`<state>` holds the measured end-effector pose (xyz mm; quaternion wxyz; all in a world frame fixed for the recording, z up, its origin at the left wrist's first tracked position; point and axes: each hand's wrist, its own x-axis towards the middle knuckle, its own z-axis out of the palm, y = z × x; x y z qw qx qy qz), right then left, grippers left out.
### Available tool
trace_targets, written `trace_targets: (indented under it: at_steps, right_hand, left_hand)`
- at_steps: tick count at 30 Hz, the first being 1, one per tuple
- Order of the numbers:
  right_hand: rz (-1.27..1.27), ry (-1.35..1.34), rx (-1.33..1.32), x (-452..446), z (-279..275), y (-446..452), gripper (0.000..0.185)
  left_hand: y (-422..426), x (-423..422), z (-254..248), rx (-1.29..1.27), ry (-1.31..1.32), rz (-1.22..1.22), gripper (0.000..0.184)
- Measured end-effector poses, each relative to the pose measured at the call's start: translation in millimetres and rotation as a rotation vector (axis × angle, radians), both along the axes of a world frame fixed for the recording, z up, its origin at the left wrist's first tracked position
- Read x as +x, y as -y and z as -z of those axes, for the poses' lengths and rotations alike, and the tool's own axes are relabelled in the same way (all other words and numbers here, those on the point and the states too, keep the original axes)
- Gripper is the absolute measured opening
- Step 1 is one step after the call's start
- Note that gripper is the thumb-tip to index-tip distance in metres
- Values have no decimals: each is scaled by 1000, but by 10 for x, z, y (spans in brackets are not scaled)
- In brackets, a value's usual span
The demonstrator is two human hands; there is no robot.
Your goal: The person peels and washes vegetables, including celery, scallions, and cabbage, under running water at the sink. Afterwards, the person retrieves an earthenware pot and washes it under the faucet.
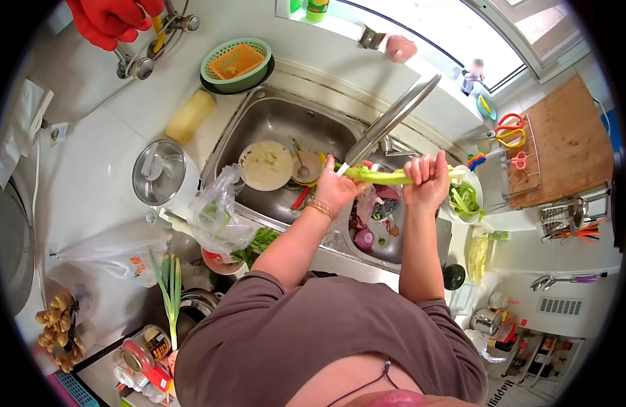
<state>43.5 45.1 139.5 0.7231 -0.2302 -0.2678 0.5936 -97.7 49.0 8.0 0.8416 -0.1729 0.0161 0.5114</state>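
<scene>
"Stalk [384, 176], pale green, held between the 2 bare hands. Where is it, from the centre of the head view?"

"At 2 o'clock, above the basin [394, 252] with the purple onion [364, 239]. The left hand [339, 188] is on its 9 o'clock end, the right hand [425, 182] near its 3 o'clock end."

"And the fingers?"

"Right ones curled, clamped on the stalk. Left ones look closed on it too, but the faucet [389, 123] crosses in front, so I can't tell how each of them lies."

"What's nearby?"

"Just past the right hand, at 3 o'clock, a white bowl [477, 217] of green pieces [463, 197]. At 10 o'clock, in the other basin [257, 121], a round container [265, 166] with a red chilli [301, 198] below it, towards 5 o'clock."

"Farther out?"

"At 11 o'clock, a green colander [221, 85] with an orange basket [237, 62] inside, on the worktop [219, 114]. A clear plastic bag [221, 210] hangs over the sink edge at 9 o'clock. Spring onions [169, 292] stand upright at 8 o'clock."

"And towards 3 o'clock?"

"A wooden board [567, 146], with red-handled scissors [510, 125] beside it."
</scene>
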Motion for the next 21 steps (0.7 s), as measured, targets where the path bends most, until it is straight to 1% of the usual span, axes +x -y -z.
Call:
trace_targets:
  at_steps: [1, 2, 3, 6, 8, 9, 11, 12, 13, 14, 15, 16, 18, 20, 21]
  right_hand:
    - [-19, 7, -26, 16, 20, 61, 42]
    - [-38, 13, -55, 32, 44, 128, 42]
    - [-64, 3, -78, 45, 91, 179, 41]
    - [-103, -11, -195, 54, 193, 146, 40]
    - [-95, -62, -266, 51, 301, -30, 37]
    - [-76, -55, -332, 15, 353, -131, 35]
    - [-46, -34, -424, -41, 565, -355, 31]
    - [-75, -36, -454, -67, 703, -465, 31]
    - [-32, -1, -510, -155, 780, -544, 30]
    - [11, 36, -564, -254, 867, -618, 30]
    - [-7, 11, -560, -291, 1084, -720, 29]
    - [2, 21, -556, -387, 1158, -754, 30]
    - [122, 205, -642, -550, 1224, -795, 22]
    - [18, 237, -669, -504, 1582, -945, 19]
    - [-30, 252, -679, -535, 1579, -957, 20]
  left_hand:
    - [-56, -61, -109, -158, -77, 23, 57]
    - [-207, -86, 248, 10, -13, 67, 52]
    - [-410, -87, 897, 178, 50, 108, 47]
    - [-412, -129, 954, 202, -123, 224, 34]
    - [-242, -215, 507, 178, -361, 320, 34]
    - [-81, -249, 105, 241, -629, 339, 36]
    - [45, -312, -86, 392, -661, 464, 38]
    - [79, -347, -123, 466, -674, 522, 39]
    - [110, -380, -138, 523, -667, 544, 35]
    - [119, -399, -130, 572, -787, 565, 32]
    - [123, -418, -121, 618, -908, 585, 29]
    - [132, -430, -107, 662, -1026, 605, 27]
    - [127, -415, 67, 554, -942, 582, 23]
    - [123, -367, 235, 449, -858, 556, 19]
    - [171, -315, 186, 348, -899, 532, 13]
